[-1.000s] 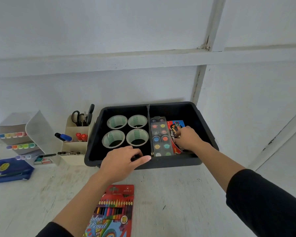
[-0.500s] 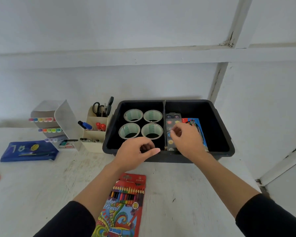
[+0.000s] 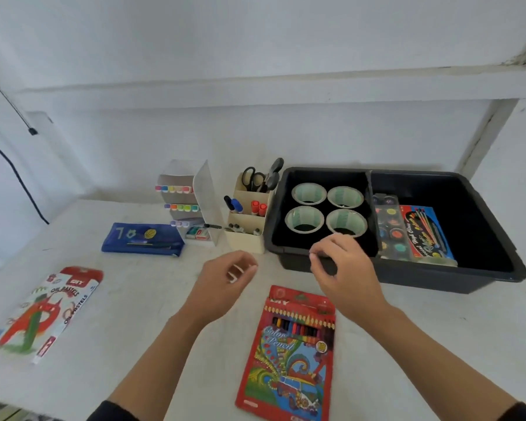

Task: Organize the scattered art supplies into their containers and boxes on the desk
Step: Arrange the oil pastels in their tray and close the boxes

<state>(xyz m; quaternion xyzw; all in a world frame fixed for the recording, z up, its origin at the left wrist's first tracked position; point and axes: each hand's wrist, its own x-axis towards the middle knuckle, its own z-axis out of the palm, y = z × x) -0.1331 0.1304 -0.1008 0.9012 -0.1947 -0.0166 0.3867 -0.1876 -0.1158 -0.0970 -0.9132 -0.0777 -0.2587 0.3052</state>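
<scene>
Pencil box [image 3: 289,344], 6 o'clock on counter [image 3: 152,302], looked light, stiff, prob. slick; best pinched at long edges. Left hand [image 3: 225,281] & right hand [image 3: 343,268] were loosely curled, empty.

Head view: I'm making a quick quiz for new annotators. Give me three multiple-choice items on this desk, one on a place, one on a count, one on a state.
1. Where is the coloured pencil box?
A) on the floor
B) on the desk, in front of the black bin
C) propped against the wall

2. How many tape rolls sit in the bin's left compartment?
A) two
B) three
C) four

3. The oil pastels pack is
A) lying flat
B) standing on end
C) rolled up

Answers:
1 B, it lies on the desk, nearer the camera than the bin.
2 C, two rows of two show.
3 A, its printed face points up on the desk.
</scene>
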